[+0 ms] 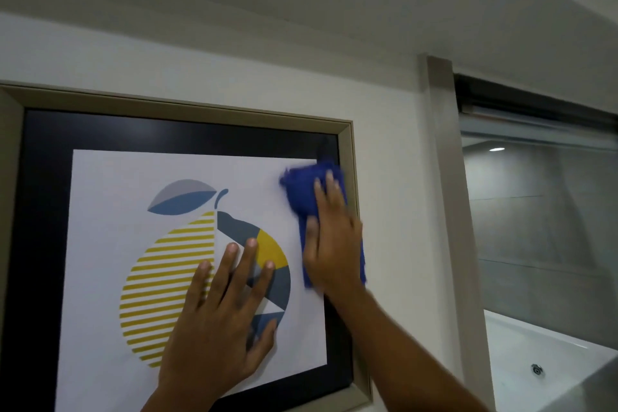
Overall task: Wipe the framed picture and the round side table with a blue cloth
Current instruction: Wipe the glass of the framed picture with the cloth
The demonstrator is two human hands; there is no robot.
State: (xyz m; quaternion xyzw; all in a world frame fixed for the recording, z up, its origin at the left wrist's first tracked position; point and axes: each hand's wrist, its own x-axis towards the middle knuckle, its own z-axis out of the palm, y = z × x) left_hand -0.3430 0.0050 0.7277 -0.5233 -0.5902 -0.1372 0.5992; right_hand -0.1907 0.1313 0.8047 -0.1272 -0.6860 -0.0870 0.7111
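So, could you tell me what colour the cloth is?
Deep blue cloth, head view.

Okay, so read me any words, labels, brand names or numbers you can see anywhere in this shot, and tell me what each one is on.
None: no readable text appears anywhere.
The beige-framed picture shows only an abstract fruit design in yellow, blue and grey, with no caption or signature visible.
The blue cloth under the right hand carries no visible tag.
The left hand covers part of the print, so anything beneath it is hidden.
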